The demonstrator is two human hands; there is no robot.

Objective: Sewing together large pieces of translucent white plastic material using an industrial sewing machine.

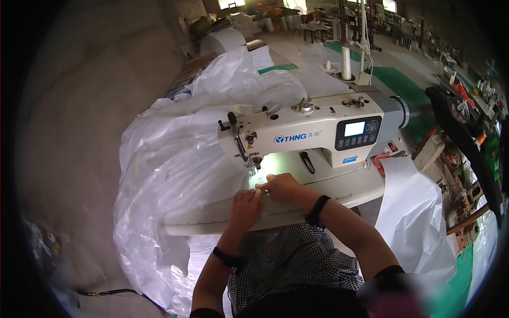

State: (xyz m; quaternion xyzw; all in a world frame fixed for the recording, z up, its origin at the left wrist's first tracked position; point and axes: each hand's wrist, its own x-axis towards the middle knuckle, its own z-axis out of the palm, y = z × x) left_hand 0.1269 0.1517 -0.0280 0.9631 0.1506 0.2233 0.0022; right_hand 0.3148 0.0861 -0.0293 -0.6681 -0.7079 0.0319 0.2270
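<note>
A white sewing machine (pixel 313 132) stands on a pale table, its lamp lighting the area below the needle. A large translucent white plastic sheet (pixel 175 153) spreads over the table's left side and hangs off its front. Close in front of the presser foot (pixel 258 163), my left hand (pixel 246 206) is closed, fingers bent and thumb-side meeting the other hand. My right hand (pixel 283 188) is pinched there too, its fingertips nearer the needle. Both seem to grip the sheet's edge, though my fingers cover most of what they hold.
Black thread snips (pixel 307 162) lie beneath the machine arm. A white thread cone (pixel 346 63) stands behind the machine. White sheeting (pixel 411 206) hangs over the table's right end, beside red-handled scissors (pixel 380 164). A black cable (pixel 122 292) runs across the floor at lower left.
</note>
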